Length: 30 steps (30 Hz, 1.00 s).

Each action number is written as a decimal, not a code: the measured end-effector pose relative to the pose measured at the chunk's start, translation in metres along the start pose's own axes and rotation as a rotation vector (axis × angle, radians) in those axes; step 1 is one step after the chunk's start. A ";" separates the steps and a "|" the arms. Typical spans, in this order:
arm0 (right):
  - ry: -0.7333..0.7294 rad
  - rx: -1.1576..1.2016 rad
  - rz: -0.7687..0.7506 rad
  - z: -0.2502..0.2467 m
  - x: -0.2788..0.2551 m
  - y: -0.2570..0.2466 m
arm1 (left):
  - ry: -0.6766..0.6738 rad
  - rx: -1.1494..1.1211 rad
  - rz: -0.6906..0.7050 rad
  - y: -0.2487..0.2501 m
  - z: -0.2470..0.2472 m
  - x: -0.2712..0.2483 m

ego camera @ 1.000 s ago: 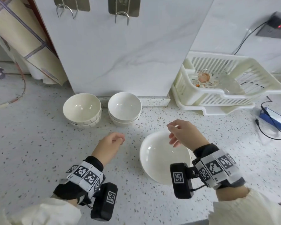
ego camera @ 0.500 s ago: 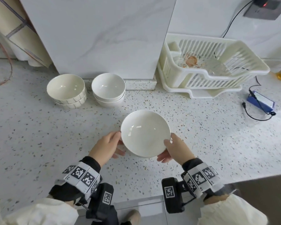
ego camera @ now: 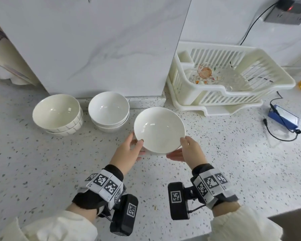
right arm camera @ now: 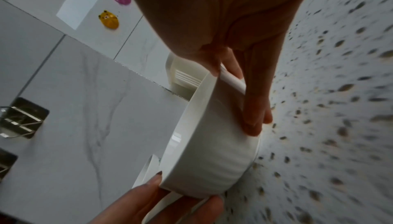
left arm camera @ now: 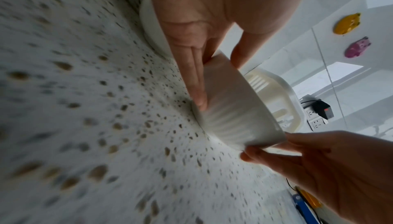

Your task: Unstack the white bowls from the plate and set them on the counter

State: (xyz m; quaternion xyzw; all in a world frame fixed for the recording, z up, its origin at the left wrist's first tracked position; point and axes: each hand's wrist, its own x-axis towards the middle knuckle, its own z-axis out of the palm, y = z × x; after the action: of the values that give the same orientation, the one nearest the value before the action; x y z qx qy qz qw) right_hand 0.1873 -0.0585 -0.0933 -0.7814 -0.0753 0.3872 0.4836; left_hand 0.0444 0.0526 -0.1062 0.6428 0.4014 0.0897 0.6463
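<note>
Both hands hold one wide, shallow white bowl (ego camera: 159,129) by its rim, thumbs on top and fingers underneath. My left hand (ego camera: 140,146) grips its near-left edge, my right hand (ego camera: 178,148) its near-right edge. The bowl (left arm camera: 238,116) sits level and very low over the speckled counter (ego camera: 42,171); I cannot tell whether its foot (right arm camera: 244,168) touches. Just left of it stands a stack of plain white bowls (ego camera: 109,110). Further left is a stack of ribbed white bowls (ego camera: 57,113).
A cream dish rack (ego camera: 233,100) with glassware stands at the back right. A blue device (ego camera: 283,117) with a black cable lies right of it. A marble wall panel (ego camera: 94,46) rises behind the stacks. The counter's front edge (ego camera: 285,213) runs at the bottom right.
A second ago both hands hovered empty over the bowl on the counter. They took it by the rim and have carried it toward the back, beside the plain stack.
</note>
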 end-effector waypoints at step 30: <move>0.000 -0.046 0.004 -0.002 0.040 -0.022 | -0.071 0.197 -0.007 0.014 -0.015 0.038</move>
State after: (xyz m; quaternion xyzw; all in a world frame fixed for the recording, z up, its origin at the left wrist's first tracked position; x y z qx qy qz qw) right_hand 0.2217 -0.0294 -0.0962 -0.7922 -0.0828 0.3865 0.4649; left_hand 0.0654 0.0900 -0.1069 0.7045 0.3873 0.0248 0.5942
